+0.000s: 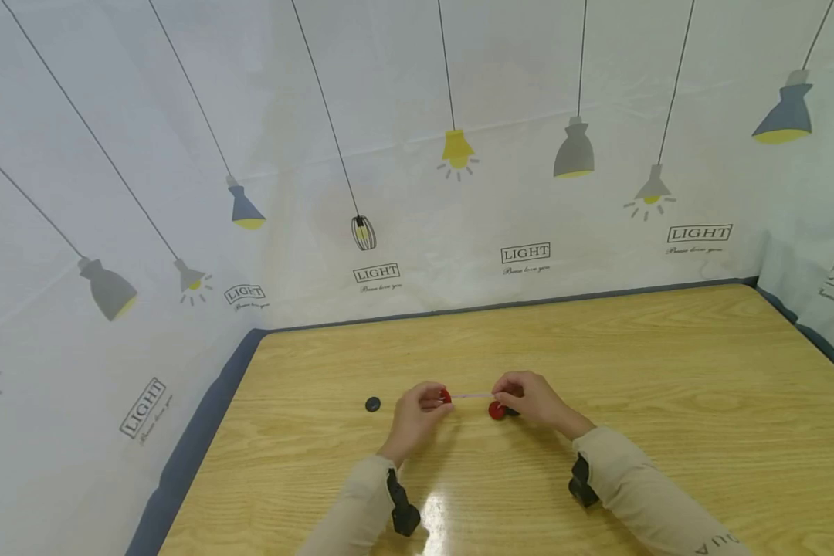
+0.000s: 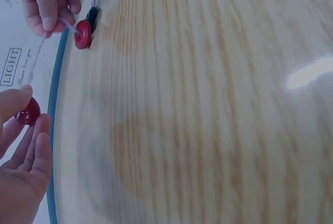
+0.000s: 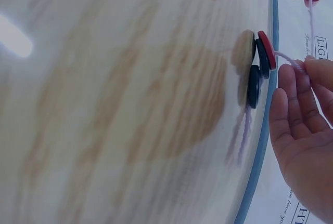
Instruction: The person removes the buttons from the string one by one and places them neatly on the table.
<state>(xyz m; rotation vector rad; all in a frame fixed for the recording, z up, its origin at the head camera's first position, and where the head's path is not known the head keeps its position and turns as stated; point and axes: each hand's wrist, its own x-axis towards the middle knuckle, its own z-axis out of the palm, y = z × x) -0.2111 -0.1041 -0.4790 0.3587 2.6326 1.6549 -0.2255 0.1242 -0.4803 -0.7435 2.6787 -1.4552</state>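
Above the wooden table [image 1: 667, 371]: left hand [image 1: 417, 417] pinching one red button [image 1: 445, 397], right hand [image 1: 531, 399] pinching pale yarn [image 1: 471, 395] beside threaded buttons [image 3: 261, 57], strand apparently kept taut between them for sliding. Loose dark button [image 1: 372, 404] nearby.

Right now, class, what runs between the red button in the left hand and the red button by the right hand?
A pale thread spans from the left red button to the right one, seen in the head view.
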